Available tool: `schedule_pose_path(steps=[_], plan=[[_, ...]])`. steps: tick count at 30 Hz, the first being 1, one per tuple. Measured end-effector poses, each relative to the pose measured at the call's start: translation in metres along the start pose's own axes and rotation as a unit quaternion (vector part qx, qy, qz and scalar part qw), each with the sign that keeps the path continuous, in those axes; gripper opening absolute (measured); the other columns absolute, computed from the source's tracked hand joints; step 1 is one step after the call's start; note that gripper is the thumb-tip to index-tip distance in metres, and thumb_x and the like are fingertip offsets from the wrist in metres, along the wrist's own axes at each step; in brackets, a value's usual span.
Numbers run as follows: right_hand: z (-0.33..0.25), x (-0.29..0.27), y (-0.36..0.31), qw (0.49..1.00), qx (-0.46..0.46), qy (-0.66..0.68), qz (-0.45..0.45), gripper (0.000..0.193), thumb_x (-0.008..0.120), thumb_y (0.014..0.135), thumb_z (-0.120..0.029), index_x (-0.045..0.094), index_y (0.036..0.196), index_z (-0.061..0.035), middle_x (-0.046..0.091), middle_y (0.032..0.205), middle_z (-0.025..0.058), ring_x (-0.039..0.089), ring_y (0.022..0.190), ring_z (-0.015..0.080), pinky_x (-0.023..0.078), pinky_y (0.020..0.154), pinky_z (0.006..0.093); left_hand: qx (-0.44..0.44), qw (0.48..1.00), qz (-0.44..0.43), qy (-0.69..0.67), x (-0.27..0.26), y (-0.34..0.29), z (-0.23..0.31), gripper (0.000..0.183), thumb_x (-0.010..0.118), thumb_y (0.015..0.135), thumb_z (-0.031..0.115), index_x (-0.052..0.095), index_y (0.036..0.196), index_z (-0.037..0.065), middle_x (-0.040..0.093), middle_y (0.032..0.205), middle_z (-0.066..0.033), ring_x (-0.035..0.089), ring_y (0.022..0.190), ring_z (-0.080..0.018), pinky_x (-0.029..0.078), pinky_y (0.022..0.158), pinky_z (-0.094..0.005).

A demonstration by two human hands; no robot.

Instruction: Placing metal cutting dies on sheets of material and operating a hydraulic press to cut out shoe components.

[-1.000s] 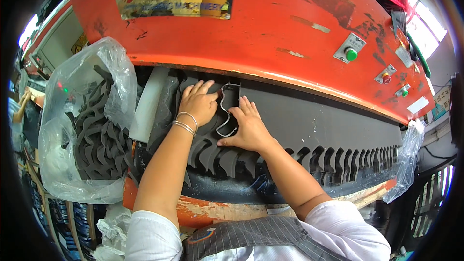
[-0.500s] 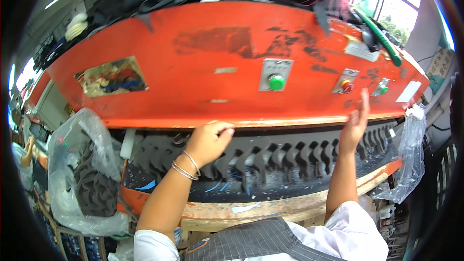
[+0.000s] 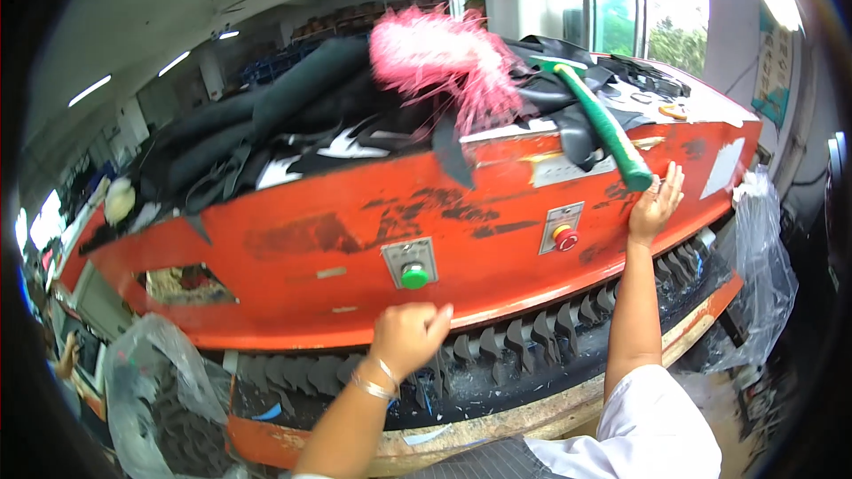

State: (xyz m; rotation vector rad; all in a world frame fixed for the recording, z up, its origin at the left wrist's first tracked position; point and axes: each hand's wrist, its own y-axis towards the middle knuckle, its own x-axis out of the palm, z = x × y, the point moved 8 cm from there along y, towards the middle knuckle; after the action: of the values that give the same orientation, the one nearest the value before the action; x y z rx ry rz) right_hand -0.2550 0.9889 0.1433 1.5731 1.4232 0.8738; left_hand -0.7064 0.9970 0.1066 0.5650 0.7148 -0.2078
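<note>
Beneath the long red metal machine (image 3: 479,226), wavy dark-grey foam pieces (image 3: 515,339) lie already shaped along the front edge; anything uncut farther under is hidden. The right hand (image 3: 655,208), fingers outstretched, screens part of the panel; the left hand (image 3: 408,337) curls, contents untellable.

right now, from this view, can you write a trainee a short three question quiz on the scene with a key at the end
1. Which button is nearest the left hand?
a) the red one
b) the green one
2. True or false: the right hand is open, with its fingers extended.
3. What colour is the stringy bundle among the black material on top of the machine?

Key
1. b
2. True
3. Pink
</note>
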Motion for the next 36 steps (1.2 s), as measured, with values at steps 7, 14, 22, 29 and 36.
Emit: schedule_pose_path(steps=[7, 14, 22, 29, 36], plan=[[0.003, -0.009, -0.02, 0.993, 0.066, 0.096, -0.012, 0.047, 0.047, 0.099, -0.028, 0.046, 0.138, -0.0019, 0.035, 0.148, 0.0232, 0.027, 0.14, 0.0391, 0.02, 0.113, 0.0504, -0.244, 0.944, -0.22, -0.001, 0.08, -0.205, -0.082, 0.044, 0.057, 0.089, 0.041, 0.06, 0.065, 0.005, 0.058, 0.065, -0.0174, 0.057, 0.064, -0.0382, 0.044, 0.058, -0.045], [-0.126, -0.072, -0.137, 0.935, 0.053, 0.212, -0.278, 0.059, 0.063, 0.087, -0.02, 0.041, 0.137, 0.0003, 0.041, 0.136, 0.0238, 0.037, 0.13, 0.0414, 0.025, 0.111, 0.0525, -0.294, 0.95, -0.095, 0.054, -0.011, -0.295, -0.094, 0.021, 0.062, 0.087, 0.024, 0.068, 0.094, 0.006, 0.067, 0.092, -0.0186, 0.063, 0.087, -0.0367, 0.049, 0.079, -0.0447], [-0.32, -0.229, -0.311, 0.591, -0.237, 0.456, -0.622, 0.062, 0.065, 0.082, -0.039, 0.048, 0.132, -0.0065, 0.052, 0.124, 0.0176, 0.051, 0.115, 0.0345, 0.044, 0.095, 0.0431, -0.223, 0.922, -0.111, 0.295, -0.036, -0.262, -0.034, 0.029, 0.056, 0.088, 0.033, 0.071, 0.081, 0.009, 0.067, 0.077, -0.0148, 0.062, 0.07, -0.0343, 0.048, 0.069, -0.0453], [-0.314, -0.253, -0.369, 0.634, -0.346, 0.229, -0.652, 0.053, 0.073, 0.071, -0.041, 0.053, 0.108, -0.0091, 0.053, 0.098, 0.0055, 0.054, 0.095, 0.0214, 0.045, 0.072, 0.0341, -0.011, 0.951, -0.053, 0.306, -0.005, -0.275, -0.048, 0.026, 0.055, 0.09, 0.024, 0.071, 0.082, 0.005, 0.067, 0.076, -0.0134, 0.063, 0.072, -0.0312, 0.05, 0.071, -0.0407], [-0.305, -0.258, -0.377, 0.666, -0.261, 0.169, -0.678, 0.061, 0.082, 0.062, -0.037, 0.057, 0.107, -0.0058, 0.058, 0.106, 0.0088, 0.054, 0.104, 0.0262, 0.046, 0.086, 0.0381, -0.017, 0.954, 0.014, 0.3, 0.004, -0.295, -0.071, 0.029, 0.049, 0.089, 0.027, 0.06, 0.07, 0.007, 0.059, 0.075, -0.0134, 0.056, 0.077, -0.0358, 0.041, 0.071, -0.0507]])
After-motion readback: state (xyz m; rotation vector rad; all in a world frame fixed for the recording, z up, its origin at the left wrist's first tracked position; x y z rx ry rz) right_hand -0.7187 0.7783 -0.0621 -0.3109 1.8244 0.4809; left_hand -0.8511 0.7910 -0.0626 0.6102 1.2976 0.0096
